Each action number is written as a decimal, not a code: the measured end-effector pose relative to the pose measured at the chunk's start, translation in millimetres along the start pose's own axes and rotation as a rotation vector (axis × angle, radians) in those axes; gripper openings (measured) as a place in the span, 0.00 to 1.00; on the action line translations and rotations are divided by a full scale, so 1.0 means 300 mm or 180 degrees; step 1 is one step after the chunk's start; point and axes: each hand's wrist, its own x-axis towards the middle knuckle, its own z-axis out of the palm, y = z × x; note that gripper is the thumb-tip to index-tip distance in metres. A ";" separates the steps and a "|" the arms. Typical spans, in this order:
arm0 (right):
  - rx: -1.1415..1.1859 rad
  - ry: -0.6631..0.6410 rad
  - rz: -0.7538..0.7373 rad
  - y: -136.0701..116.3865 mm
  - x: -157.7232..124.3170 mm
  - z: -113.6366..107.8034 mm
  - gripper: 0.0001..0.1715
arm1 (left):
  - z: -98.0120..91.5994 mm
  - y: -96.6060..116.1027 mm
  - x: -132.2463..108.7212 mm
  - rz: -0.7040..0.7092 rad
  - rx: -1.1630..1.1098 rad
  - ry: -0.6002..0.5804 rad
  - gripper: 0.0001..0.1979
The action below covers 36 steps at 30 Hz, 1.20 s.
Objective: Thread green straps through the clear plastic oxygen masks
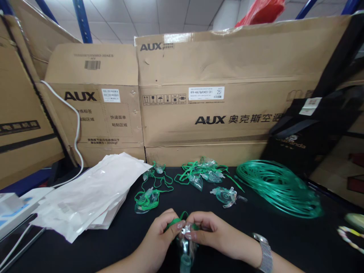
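Note:
Both hands meet at the front middle of the black table around a clear green oxygen mask [186, 248]. My left hand [167, 231] pinches the mask's upper end, with a green elastic strap [174, 223] by its fingers. From the other side my right hand [206, 231] grips the same end, thumb pressed close to the left thumb. The mask's round tube connector points toward me at the bottom edge. The fingers partly hide the strap and the mask's top. Beyond the hands lie another mask with a wound green strap [147, 201] and a mask without a visible strap [226, 196].
A pile of masks with green straps [209, 172] lies at the back. Coiled green tubing [278, 189] sits at right, white plastic bags [91, 189] at left. Cardboard boxes [170, 129] wall off the rear. A power strip [17, 212] and a beaded bracelet [351, 237] are at the sides.

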 end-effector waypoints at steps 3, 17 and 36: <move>0.0117 0.0048 0.0079 0.000 0.001 0.007 0.14 | 0.003 0.005 0.000 -0.0002 0.0055 -0.0035 0.16; 0.0599 0.0144 0.0261 0.024 0.011 0.012 0.17 | 0.023 0.026 -0.020 0.0110 0.0244 -0.0252 0.14; 0.0192 0.0266 0.0084 -0.007 -0.001 0.014 0.19 | 0.020 -0.017 0.000 0.0049 -0.0354 -0.0259 0.20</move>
